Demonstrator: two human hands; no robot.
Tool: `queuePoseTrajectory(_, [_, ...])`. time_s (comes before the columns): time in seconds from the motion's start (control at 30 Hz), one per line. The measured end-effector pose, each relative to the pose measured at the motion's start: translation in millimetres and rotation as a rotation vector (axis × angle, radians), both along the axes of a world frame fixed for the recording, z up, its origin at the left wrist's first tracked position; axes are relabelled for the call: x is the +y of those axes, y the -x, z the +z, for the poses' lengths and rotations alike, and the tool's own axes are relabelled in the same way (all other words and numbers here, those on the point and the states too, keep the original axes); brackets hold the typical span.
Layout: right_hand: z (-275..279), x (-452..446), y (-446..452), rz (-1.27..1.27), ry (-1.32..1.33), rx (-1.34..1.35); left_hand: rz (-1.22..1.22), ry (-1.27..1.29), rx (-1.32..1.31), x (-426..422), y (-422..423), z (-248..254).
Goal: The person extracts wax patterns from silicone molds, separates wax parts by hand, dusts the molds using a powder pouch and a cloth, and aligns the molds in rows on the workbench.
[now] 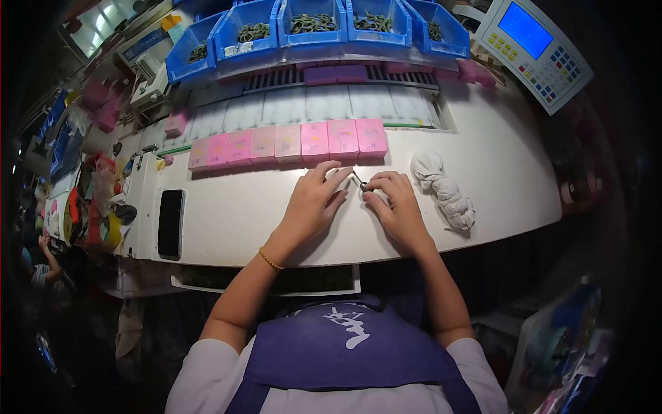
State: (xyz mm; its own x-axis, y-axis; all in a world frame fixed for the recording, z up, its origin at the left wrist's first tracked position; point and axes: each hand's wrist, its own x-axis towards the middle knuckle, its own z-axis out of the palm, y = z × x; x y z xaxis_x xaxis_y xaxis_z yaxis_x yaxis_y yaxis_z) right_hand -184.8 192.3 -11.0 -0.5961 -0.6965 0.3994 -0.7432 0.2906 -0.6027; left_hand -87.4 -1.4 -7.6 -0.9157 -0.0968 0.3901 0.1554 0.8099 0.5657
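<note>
Over the white worktop, my right hand [394,205] pinches a small dark green piece with a thin stem [363,185] between thumb and fingers. Its exact kind is too small to make out. My left hand [316,200] is just left of it, thumb and index finger apart. The left index fingertip reaches the stem's upper end; whether it touches I cannot tell. Just beyond both hands stands a row of several pink blocks [288,143] with handwriting on their front faces. A twisted white cloth [443,190] lies to the right of my right hand.
Blue bins [312,29] with dark green pieces line the back, above a panelled white strip [296,107]. A device with a blue screen and keypad [534,52] stands back right. A black phone [171,224] lies left. At far left, another person's arm [49,255] shows.
</note>
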Motion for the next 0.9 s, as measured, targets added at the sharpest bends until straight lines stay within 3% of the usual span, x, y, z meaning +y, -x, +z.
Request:
queuePoseTrajectory(0.03, [1.8,1.4,-1.4,-0.001,-0.002,0.003,-0.017,-0.027,-0.014,-0.2,-0.7,1.7])
queuePoseTrajectory(0.1, [9.1,5.0,-6.5,0.101,0.192,-0.767,-0.031,-0.054,-0.025,-0.8,-3.8,10.2])
queuePoseTrajectory(0.17, [22.8,8.3,-17.1,0.145,0.278,-0.828,-0.078,0.038,0.140,5.0,-16.7,29.2])
queuePoseTrajectory(0.23, [35.6,13.6,-21.0,0.259,0.221,-0.647,-0.079,0.024,0.169,8.2,-26.6,42.2])
queuePoseTrajectory(0.5, [74.0,14.7,-47.2,0.264,0.050,0.007,-0.125,0.131,0.241,9.4,-49.2,63.3])
queuePoseTrajectory(0.9, [83.6,17.9,-53.5,0.335,-0.090,0.418,-0.179,0.080,0.276,14.0,-54.9,60.1])
